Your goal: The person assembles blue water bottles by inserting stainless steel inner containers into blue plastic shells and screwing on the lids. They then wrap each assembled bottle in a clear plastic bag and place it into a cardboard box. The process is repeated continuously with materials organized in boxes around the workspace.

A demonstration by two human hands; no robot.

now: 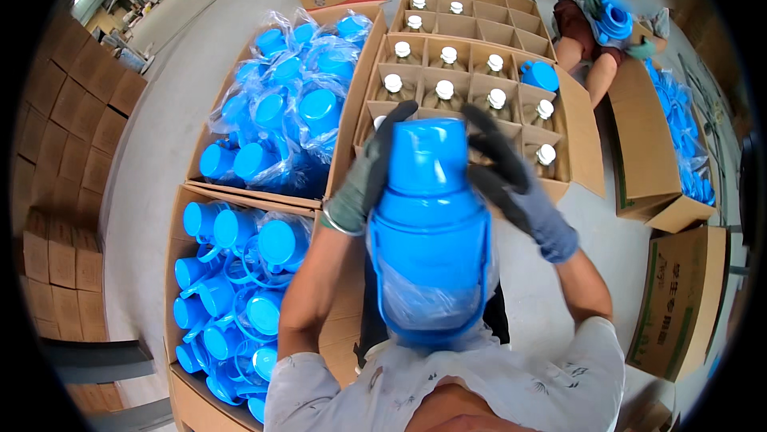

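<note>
A blue thermos jug (427, 216) with a cup-shaped lid stands in front of my body, its looped carry handle hanging toward me. Clear plastic wrap shows around its lower part. My left hand (366, 172), in a dark-fronted green glove, lies along the left of the lid with fingers stretched. On the other side is my right hand (511, 176), in a grey and dark glove, its fingers spread beside the lid. What bears the jug from below is hidden. Beyond it, a divided carton (579, 132) holds several white-capped bottles (445, 90) and a blue cup lid (540, 76).
Two cartons of blue jugs stand at left: plastic-bagged ones (272, 112) far, bare ones (216, 296) near. Another divided carton (519, 7) lies behind. At right, a co-worker's gloved hands hold a blue piece (615, 18) beside a carton (639, 136). Stacked cartons (60, 128) line the left.
</note>
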